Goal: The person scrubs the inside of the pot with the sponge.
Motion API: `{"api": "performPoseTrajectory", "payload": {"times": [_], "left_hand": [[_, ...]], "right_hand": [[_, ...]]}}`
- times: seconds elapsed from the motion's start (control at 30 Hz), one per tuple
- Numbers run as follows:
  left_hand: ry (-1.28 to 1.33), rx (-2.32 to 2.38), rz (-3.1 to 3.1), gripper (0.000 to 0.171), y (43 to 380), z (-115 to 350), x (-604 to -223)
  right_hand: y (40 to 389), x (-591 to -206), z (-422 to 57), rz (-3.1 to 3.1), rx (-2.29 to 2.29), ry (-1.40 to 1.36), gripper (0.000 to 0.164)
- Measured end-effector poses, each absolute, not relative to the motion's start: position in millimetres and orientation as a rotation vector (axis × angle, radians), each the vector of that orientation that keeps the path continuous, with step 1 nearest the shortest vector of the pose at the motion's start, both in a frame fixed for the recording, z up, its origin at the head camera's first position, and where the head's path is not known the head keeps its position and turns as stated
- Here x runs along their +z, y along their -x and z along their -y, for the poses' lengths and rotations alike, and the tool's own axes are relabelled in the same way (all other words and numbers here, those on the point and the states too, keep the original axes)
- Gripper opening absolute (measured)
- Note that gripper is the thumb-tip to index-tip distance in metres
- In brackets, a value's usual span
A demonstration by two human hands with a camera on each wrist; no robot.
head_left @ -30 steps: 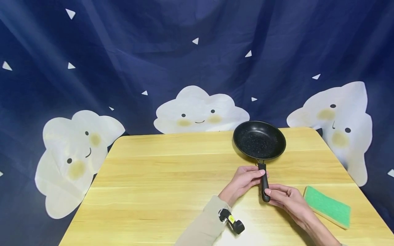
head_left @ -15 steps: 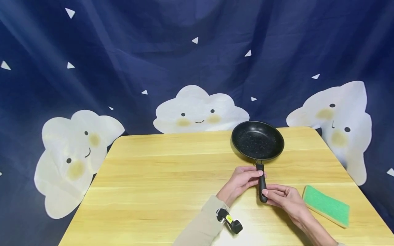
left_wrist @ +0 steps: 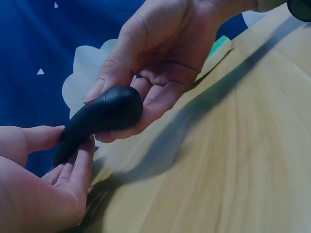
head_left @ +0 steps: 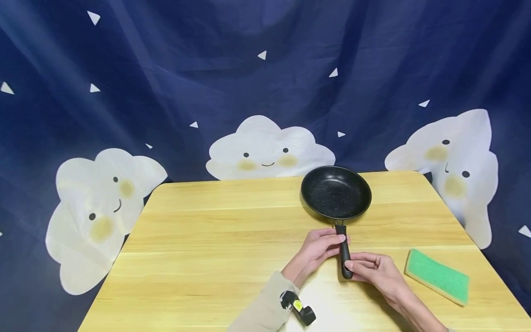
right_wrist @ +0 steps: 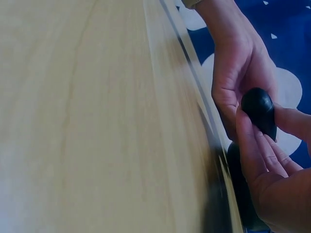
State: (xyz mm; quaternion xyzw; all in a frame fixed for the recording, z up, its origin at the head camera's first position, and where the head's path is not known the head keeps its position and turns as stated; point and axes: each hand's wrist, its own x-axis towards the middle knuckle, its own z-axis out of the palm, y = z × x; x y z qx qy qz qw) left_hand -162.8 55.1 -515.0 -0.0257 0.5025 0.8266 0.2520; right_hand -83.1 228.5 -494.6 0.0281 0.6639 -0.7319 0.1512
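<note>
A black frying pan (head_left: 336,192) with speckled insides is held above the table, its bowl pointing away and its handle (head_left: 345,256) toward me. My left hand (head_left: 314,252) pinches the handle near the pan, thumb on top and fingers beneath. Nearer the handle's end, my right hand (head_left: 377,272) grips it from the right between thumb and fingers. In the left wrist view the rounded handle end (left_wrist: 124,108) lies on the right hand's fingers. The right wrist view shows both hands about the handle, with the pan's bowl mostly hidden.
A green and yellow sponge (head_left: 439,275) lies on the wooden table (head_left: 207,258) to the right of my right hand. Behind the table's far edge hangs a dark blue curtain (head_left: 186,69) with white clouds. A black camera (head_left: 297,306) is strapped to the left wrist.
Both hands have carried the frying pan a little to the left and slightly toward me. Their hold on the handle looks the same. The sponge has stayed on the table.
</note>
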Motion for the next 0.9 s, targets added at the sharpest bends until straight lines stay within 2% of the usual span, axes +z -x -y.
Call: {"api": "performPoseTrajectory", "payload": {"times": [0.9], "left_hand": [[0.109,2.31,-1.372,0.032,149,12,-516]], "right_hand": [[89,-497,-174,-1.873,-2.048,0.059,0.042]]}}
